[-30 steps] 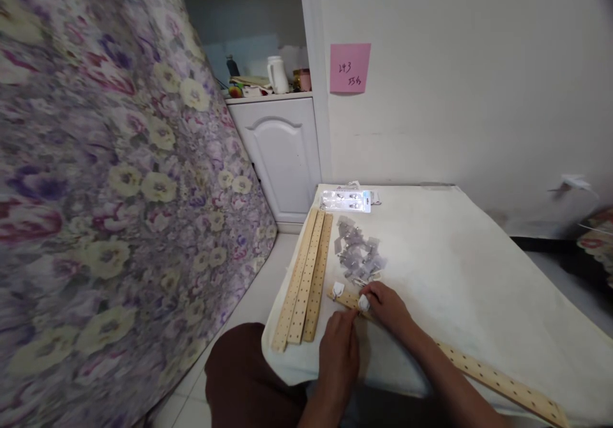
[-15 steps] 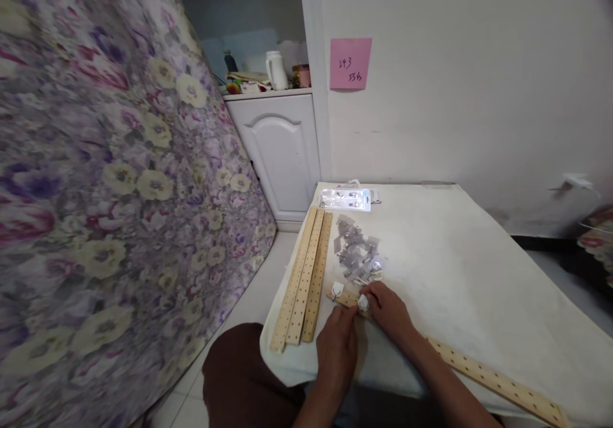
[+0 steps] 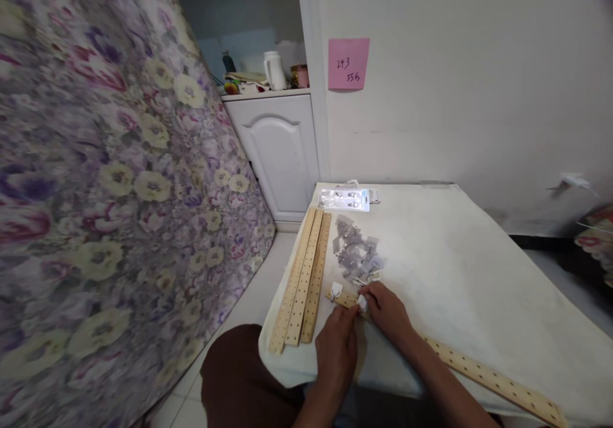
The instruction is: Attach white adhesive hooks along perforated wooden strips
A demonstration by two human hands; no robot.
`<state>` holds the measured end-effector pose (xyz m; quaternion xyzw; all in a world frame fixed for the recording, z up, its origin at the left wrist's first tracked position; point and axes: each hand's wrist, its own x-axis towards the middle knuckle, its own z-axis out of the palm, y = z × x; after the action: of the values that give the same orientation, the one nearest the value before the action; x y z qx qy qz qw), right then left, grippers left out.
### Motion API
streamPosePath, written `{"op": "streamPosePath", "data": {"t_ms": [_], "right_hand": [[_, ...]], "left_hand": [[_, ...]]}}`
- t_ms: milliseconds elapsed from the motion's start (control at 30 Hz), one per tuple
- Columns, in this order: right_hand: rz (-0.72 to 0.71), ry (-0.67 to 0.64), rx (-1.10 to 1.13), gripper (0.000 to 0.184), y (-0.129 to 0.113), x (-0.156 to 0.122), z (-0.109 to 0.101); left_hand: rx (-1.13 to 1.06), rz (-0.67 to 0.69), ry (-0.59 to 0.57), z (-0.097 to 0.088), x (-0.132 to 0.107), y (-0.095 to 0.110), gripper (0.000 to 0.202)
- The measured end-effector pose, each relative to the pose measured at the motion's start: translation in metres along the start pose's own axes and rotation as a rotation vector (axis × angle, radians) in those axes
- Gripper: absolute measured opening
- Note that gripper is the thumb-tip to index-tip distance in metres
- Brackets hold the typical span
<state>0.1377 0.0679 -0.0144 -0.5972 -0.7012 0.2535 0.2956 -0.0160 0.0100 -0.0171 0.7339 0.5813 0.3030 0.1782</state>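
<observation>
A pale wooden strip with rows of holes (image 3: 498, 375) lies slantwise along the table's near side, its middle hidden under my right arm. On its left end sits one white hook (image 3: 336, 289). A second white hook (image 3: 363, 303) is on the strip between my hands. My left hand (image 3: 338, 345) is closed, thumb and forefinger pinching this hook's lower left edge. From the upper right, my right hand (image 3: 385, 306) is closed too, its fingertips pressed at the hook's top. Just beyond lies a pile of hooks in clear, greyish backing pieces (image 3: 354, 249).
Three more perforated wooden strips (image 3: 304, 275) lie side by side at the table's left. A clear blister pack (image 3: 345, 199) with hooks lies at the back edge of the white-covered table (image 3: 460, 255). A floral curtain (image 3: 119, 191) hangs at left, beside a white cabinet (image 3: 278, 153).
Both hands stay at the second hook with almost no movement. The view has shifted very slightly; the hook seems turned a little between the fingers.
</observation>
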Motion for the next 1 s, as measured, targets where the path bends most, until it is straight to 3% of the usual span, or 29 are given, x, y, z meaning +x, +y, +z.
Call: {"op": "streamPosePath", "data": {"t_ms": [667, 1000], "right_hand": [[0.029, -0.03, -0.004, 0.02, -0.006, -0.0039, -0.005], [0.069, -0.056, -0.011, 0.016, -0.006, -0.0022, -0.0031]], "left_hand": [[0.045, -0.022, -0.042, 0.0006, 0.0011, -0.0001, 0.046], [-0.004, -0.001, -0.003, 0.0017, 0.0006, -0.0008, 0.046]]}}
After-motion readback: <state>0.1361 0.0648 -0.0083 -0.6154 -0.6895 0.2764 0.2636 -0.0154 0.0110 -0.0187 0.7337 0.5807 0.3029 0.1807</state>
